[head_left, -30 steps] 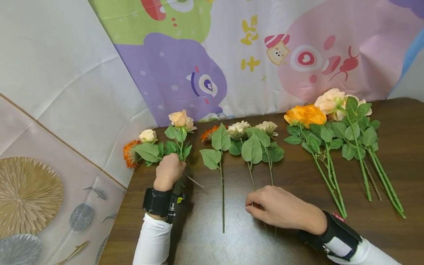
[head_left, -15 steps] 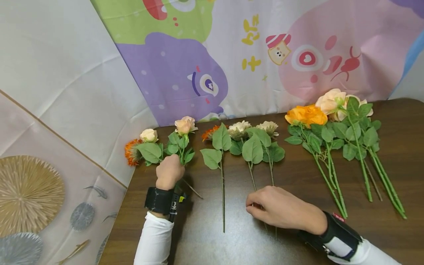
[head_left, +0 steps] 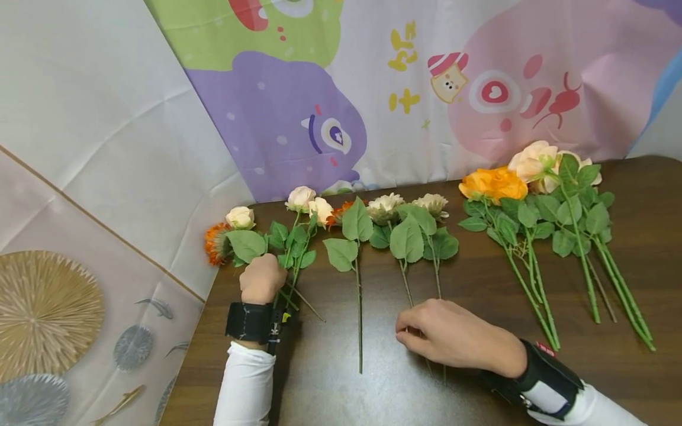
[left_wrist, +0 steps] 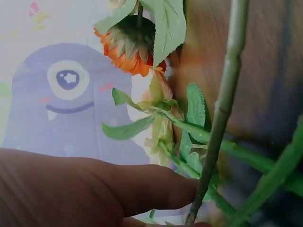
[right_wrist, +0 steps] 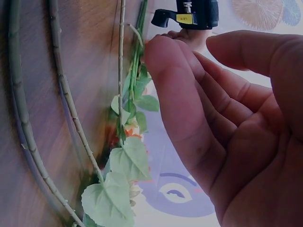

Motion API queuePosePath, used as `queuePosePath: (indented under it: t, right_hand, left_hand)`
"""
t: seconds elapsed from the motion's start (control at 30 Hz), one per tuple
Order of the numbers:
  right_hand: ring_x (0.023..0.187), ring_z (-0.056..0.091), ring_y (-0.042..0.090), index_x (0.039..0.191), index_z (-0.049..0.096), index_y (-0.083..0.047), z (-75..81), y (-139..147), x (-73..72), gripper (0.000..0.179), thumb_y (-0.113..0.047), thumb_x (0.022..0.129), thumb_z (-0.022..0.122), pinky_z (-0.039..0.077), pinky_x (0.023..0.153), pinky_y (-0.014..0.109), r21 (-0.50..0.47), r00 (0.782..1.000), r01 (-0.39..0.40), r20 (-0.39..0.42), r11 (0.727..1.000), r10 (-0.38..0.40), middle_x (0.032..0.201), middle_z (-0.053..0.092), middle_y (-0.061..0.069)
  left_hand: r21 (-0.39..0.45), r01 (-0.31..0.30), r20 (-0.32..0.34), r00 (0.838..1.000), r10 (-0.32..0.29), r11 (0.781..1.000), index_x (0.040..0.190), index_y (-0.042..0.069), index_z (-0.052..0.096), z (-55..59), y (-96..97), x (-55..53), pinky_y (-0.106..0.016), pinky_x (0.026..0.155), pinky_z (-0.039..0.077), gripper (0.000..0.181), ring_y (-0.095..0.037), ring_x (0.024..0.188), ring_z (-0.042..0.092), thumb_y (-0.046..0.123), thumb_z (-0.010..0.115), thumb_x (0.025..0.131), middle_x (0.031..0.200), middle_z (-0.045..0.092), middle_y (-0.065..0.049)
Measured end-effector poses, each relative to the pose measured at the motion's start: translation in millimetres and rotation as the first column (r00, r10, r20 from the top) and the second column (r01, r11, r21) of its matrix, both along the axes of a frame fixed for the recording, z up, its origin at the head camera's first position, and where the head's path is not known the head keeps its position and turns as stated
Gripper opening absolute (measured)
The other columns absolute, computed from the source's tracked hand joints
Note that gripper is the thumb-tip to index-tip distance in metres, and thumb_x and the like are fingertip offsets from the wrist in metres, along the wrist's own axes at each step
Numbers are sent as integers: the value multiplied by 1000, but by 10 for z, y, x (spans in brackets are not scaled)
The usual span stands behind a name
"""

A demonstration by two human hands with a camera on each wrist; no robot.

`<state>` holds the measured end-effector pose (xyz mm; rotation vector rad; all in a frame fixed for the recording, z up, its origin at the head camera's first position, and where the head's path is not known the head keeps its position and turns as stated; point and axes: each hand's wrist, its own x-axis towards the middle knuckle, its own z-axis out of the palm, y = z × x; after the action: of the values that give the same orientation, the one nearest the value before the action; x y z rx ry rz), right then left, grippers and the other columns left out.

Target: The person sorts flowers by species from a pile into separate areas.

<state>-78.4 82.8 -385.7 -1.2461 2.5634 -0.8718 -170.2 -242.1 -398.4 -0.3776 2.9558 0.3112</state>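
My left hand (head_left: 263, 278) is at the left of the table, low over crossing flower stems. In the left wrist view its thumb presses on a thin brownish flower stem (left_wrist: 227, 80), with a fingertip just showing at the bottom edge. Just beyond the hand lie an orange artificial flower (head_left: 215, 244) and a cream rose (head_left: 240, 218). Pale peach roses (head_left: 301, 199) on green stems lie to its right. My right hand (head_left: 453, 334) hovers over the lower stems of two cream flowers (head_left: 386, 208), fingers loosely bent, nothing in its grasp.
Another orange flower lies mid-table, its broad leaf (head_left: 357, 222) over it. At the right are a large orange flower (head_left: 494, 184) and large pale peach flowers (head_left: 533, 161) with long green stems. A cartoon-print cloth (head_left: 298, 118) hangs behind the table (head_left: 330, 402).
The peach roses have tipped over to the right, their stems now beside my left hand. That hand has shifted slightly left and toward me. My right hand has not moved.
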Motion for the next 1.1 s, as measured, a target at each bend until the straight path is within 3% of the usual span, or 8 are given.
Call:
queuePosePath:
  t: [0.2,0.43,0.7,0.83,0.97,1.1]
  right_hand:
    - [58,49,-1,85,66,-21,3,-8,1,10,-21,90,57,46,53,24,1,1000,-8,15,1000,8,74,61,-15]
    - [60,51,-2,85,66,-21,-5,-8,9,10,-21,90,57,47,55,25,0,1000,-9,2,1000,9,76,62,-14]
    - [61,51,-3,86,66,-21,-4,-14,8,9,-22,90,57,48,55,25,2,1000,-10,8,1000,10,78,64,-14]
    - [62,51,-3,86,66,-21,-4,-19,10,10,-22,90,57,48,55,25,4,1000,-11,12,1000,11,78,64,-13]
    - [62,51,-3,86,66,-21,-5,-21,14,10,-21,90,57,48,55,25,3,1000,-11,10,1000,11,78,64,-13]
    - [61,51,-3,85,66,-21,-8,-24,16,10,-21,90,57,47,54,24,3,1000,-11,5,1000,11,77,63,-14]
  left_hand:
    - [53,16,50,999,-18,998,62,4,60,-4,-31,-14,-42,49,47,25,-28,50,55,4,47,83,56,60,-12]
    - [88,-38,-56,998,43,995,73,-3,62,80,-48,1,-47,50,50,22,-34,58,57,0,44,84,79,62,-26]
    - [103,-33,-158,986,49,994,76,-5,59,289,-29,84,-49,53,50,21,-37,63,56,0,40,83,79,59,-29]
    - [101,-9,-207,978,30,995,65,2,54,359,23,136,-42,45,45,24,-32,54,53,0,39,83,69,56,-22]
    - [88,21,-282,959,5,996,55,11,39,437,94,210,-35,37,35,32,-23,44,42,-1,37,84,56,41,-11]
    - [54,91,-401,914,-62,994,56,15,28,527,199,295,-32,34,27,36,-18,41,27,-1,35,87,55,24,-2]
